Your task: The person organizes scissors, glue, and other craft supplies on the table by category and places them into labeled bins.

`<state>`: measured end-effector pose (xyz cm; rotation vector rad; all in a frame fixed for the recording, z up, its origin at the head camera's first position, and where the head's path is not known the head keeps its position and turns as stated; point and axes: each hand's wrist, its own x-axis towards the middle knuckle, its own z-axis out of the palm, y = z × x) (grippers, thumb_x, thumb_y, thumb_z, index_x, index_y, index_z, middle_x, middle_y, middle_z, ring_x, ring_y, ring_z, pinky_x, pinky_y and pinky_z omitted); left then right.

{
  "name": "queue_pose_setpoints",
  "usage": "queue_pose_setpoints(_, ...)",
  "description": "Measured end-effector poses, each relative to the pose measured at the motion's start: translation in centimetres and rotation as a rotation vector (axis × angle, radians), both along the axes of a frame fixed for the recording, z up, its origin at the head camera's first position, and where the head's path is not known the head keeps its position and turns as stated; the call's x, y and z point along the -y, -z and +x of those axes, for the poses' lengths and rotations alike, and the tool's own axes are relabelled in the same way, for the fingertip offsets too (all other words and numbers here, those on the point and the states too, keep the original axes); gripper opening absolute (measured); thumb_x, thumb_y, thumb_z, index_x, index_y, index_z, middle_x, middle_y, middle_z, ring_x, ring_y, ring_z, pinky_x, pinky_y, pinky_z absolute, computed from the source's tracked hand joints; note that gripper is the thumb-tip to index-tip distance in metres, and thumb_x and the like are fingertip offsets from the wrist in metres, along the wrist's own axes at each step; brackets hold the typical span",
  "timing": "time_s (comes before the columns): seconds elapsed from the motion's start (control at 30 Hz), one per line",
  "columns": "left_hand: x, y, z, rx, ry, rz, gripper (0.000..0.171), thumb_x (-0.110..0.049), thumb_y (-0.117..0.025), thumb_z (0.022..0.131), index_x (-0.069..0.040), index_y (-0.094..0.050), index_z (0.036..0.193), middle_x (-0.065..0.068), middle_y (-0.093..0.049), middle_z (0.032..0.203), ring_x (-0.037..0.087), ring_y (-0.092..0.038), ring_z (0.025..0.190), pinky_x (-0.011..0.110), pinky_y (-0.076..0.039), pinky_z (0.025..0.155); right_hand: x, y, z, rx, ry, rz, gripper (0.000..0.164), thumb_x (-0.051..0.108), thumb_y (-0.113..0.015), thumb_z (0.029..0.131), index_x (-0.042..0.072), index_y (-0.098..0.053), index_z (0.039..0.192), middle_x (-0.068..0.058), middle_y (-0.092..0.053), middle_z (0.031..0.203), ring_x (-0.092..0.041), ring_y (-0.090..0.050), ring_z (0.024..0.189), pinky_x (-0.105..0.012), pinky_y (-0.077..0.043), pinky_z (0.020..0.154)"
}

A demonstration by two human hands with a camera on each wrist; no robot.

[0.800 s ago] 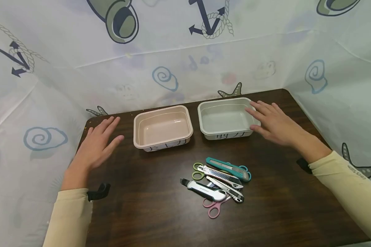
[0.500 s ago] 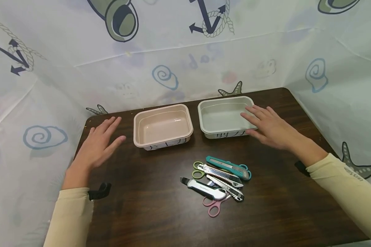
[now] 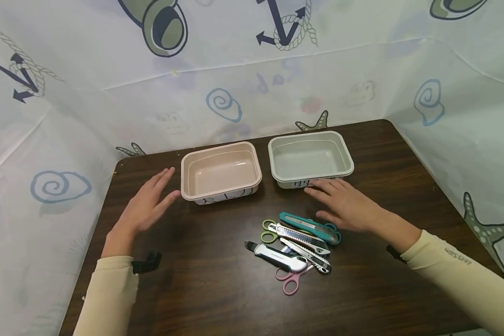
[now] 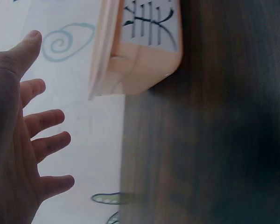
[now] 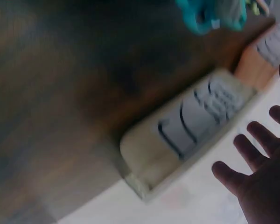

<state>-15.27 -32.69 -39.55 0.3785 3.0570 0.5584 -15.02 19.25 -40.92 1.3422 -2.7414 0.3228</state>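
Observation:
My right hand point(image 3: 349, 207), fingers spread and holding nothing, hovers over the table just in front of the grey-green bin point(image 3: 315, 161). Its thumb side is close to the teal utility knife point(image 3: 308, 227), top of a pile. In that pile lie two silver utility knives, one of them the upper silver knife point(image 3: 298, 238), a white-and-black utility knife point(image 3: 279, 258), and scissors with pink handles point(image 3: 291, 283) and green handles point(image 3: 269, 237). My left hand point(image 3: 144, 205) is empty, fingers straight, left of the pink bin point(image 4: 130, 70), its thumb near the rim.
Both bins stand side by side at the back of the dark wooden table point(image 3: 201, 284), with paper labels on their front walls. A patterned white curtain point(image 3: 151, 102) encloses the table at the back and sides.
My right hand has come left and towards me, from over the grey-green bin to in front of it. My left hand has shifted right, closer to the pink bin. The pile is unchanged.

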Motion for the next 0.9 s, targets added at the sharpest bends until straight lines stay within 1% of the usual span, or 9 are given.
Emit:
queue_pose_setpoints(0.13, -0.2, 1.7, -0.4, 0.053, -0.014, 0.151, 0.073, -0.05, -0.048, 0.1, -0.026, -0.012, 0.159, 0.014, -0.017, 0.162, 0.042, -0.02, 0.144, 0.07, -0.021, 0.103, 0.9, 1.5, 1.1, 0.111, 0.003, 0.021, 0.06, 0.03, -0.066, 0.095, 0.007, -0.045, 0.146, -0.015, -0.048, 0.143, -0.033, -0.044, 0.13, -0.054, -0.034, 0.105)
queue_pose_setpoints(0.2, -0.3, 2.6, -0.7, 0.064, -0.009, 0.224, 0.073, -0.047, -0.049, 0.101, -0.026, -0.01, 0.159, 0.015, -0.016, 0.162, 0.041, -0.018, 0.145, 0.069, -0.02, 0.104, 1.2, 2.1, 1.6, 0.172, 0.017, 0.031, 0.057, 0.03, -0.063, 0.097, 0.007, -0.046, 0.146, -0.013, -0.051, 0.14, -0.031, -0.048, 0.128, -0.052, -0.038, 0.103)
queue_pose_setpoints(0.27, -0.4, 3.4, -0.9, 0.057, -0.004, 0.286, 0.074, -0.044, -0.051, 0.101, -0.025, -0.01, 0.159, 0.013, -0.015, 0.162, 0.039, -0.017, 0.145, 0.067, -0.018, 0.106, 1.4, 2.6, 2.0, 0.208, 0.031, 0.039, 0.054, 0.03, -0.061, 0.098, 0.007, -0.047, 0.145, -0.012, -0.055, 0.136, -0.028, -0.052, 0.123, -0.051, -0.041, 0.1)
queue_pose_setpoints(0.37, -0.7, 4.4, -1.2, 0.049, -0.008, 0.375, 0.076, -0.04, -0.053, 0.101, -0.024, -0.006, 0.159, 0.012, -0.013, 0.162, 0.038, -0.016, 0.146, 0.067, -0.019, 0.106, 1.8, 3.3, 2.6, 0.235, 0.048, 0.049, 0.051, 0.028, -0.059, 0.099, 0.006, -0.048, 0.144, -0.01, -0.059, 0.13, -0.026, -0.056, 0.117, -0.049, -0.044, 0.096)
queue_pose_setpoints(0.47, -1.2, 5.0, -1.3, 0.046, -0.013, 0.486, 0.081, -0.034, -0.057, 0.1, -0.023, -0.003, 0.159, 0.014, -0.011, 0.162, 0.041, -0.019, 0.144, 0.069, -0.022, 0.104, 2.1, 3.9, 3.0, 0.228, 0.068, 0.061, 0.049, 0.026, -0.06, 0.098, 0.005, -0.05, 0.142, -0.01, -0.061, 0.124, -0.026, -0.058, 0.112, -0.049, -0.045, 0.094)
queue_pose_setpoints(0.53, -1.6, 5.3, -1.5, 0.061, -0.025, 0.551, 0.085, -0.031, -0.059, 0.099, -0.022, 0.0, 0.159, 0.015, -0.01, 0.162, 0.041, -0.02, 0.143, 0.069, -0.024, 0.103, 2.3, 4.1, 3.1, 0.218, 0.085, 0.07, 0.047, 0.024, -0.06, 0.098, 0.005, -0.052, 0.141, -0.01, -0.062, 0.121, -0.026, -0.059, 0.11, -0.049, -0.046, 0.093)
queue_pose_setpoints(0.67, -2.4, 5.8, -1.8, 0.097, -0.053, 0.602, 0.091, -0.031, -0.064, 0.096, -0.02, 0.002, 0.159, 0.016, -0.008, 0.162, 0.04, -0.021, 0.143, 0.065, -0.025, 0.105, 2.5, 4.3, 3.3, 0.191, 0.135, 0.076, 0.043, 0.021, -0.06, 0.097, 0.004, -0.056, 0.136, -0.01, -0.064, 0.116, -0.025, -0.062, 0.104, -0.047, -0.05, 0.086)
queue_pose_setpoints(0.77, -3.3, 5.4, -1.6, 0.115, -0.048, 0.629, 0.095, -0.026, -0.067, 0.094, -0.012, 0.002, 0.158, 0.02, -0.007, 0.161, 0.041, -0.027, 0.14, 0.062, -0.028, 0.105, 2.5, 4.2, 3.4, 0.188, 0.174, 0.073, 0.042, 0.022, -0.062, 0.097, 0.002, -0.058, 0.133, -0.01, -0.064, 0.114, -0.026, -0.063, 0.102, -0.047, -0.051, 0.082)
queue_pose_setpoints(0.9, -4.3, 4.7, -1.0, 0.106, -0.028, 0.678, 0.098, -0.014, -0.07, 0.091, -0.002, 0.002, 0.156, 0.024, -0.003, 0.16, 0.045, -0.031, 0.136, 0.061, -0.028, 0.105, 2.7, 4.4, 3.5, 0.181, 0.197, 0.092, 0.041, 0.027, -0.065, 0.095, 0.0, -0.064, 0.126, -0.012, -0.064, 0.109, -0.027, -0.062, 0.098, -0.046, -0.051, 0.078)
